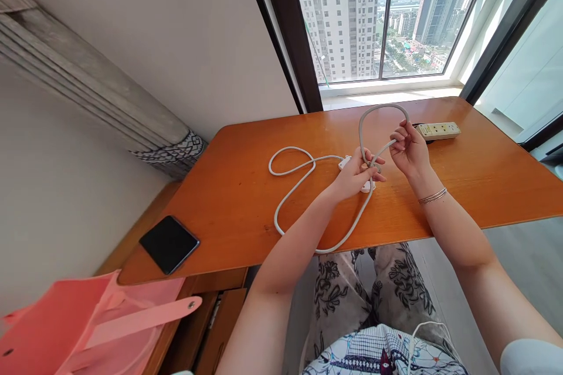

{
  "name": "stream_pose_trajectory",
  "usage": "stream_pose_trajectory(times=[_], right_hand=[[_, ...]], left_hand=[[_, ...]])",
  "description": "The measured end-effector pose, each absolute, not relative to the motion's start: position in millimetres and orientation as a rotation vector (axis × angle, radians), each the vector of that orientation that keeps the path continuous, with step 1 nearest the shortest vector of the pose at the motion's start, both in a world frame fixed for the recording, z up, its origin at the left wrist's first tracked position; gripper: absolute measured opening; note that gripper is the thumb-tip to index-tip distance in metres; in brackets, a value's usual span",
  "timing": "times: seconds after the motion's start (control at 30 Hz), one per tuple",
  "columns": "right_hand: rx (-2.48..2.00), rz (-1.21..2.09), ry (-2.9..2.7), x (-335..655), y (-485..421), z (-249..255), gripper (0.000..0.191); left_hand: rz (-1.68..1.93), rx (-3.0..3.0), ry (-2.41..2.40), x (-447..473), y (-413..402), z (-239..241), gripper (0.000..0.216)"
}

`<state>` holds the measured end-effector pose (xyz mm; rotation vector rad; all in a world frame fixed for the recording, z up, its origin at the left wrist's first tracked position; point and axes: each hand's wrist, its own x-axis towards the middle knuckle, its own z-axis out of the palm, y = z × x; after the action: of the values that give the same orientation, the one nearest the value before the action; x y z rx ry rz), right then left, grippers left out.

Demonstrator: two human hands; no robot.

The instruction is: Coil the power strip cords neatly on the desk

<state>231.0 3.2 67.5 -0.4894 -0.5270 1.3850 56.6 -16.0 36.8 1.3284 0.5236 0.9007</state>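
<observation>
A white power cord lies in loose curves on the orange-brown wooden table and rises into a loop between my hands. My left hand is closed on the cord where its strands cross. With its fingers pinched on the same cord, my right hand holds the right side of the raised loop. A white power strip sits beneath my left hand, which hides its middle. Just beyond my right hand lies a cream-coloured power strip.
A black phone rests on the left of the wooden table. Below that corner are a pink bag and wooden drawers. The window stands behind the table, with a grey curtain to the left.
</observation>
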Motion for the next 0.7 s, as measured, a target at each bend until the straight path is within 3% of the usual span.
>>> stream_pose_trajectory(times=[0.27,0.7], right_hand=[[-0.776,1.293,-0.643,215.8,5.1,51.0,0.025],[-0.607,1.252,-0.802,206.0,-2.3,51.5,0.028]], left_hand=[[1.197,1.157,0.623,55.0,-7.3,45.5,0.039],[1.194,1.507,0.916,39.8,-2.4,40.3,0.03]])
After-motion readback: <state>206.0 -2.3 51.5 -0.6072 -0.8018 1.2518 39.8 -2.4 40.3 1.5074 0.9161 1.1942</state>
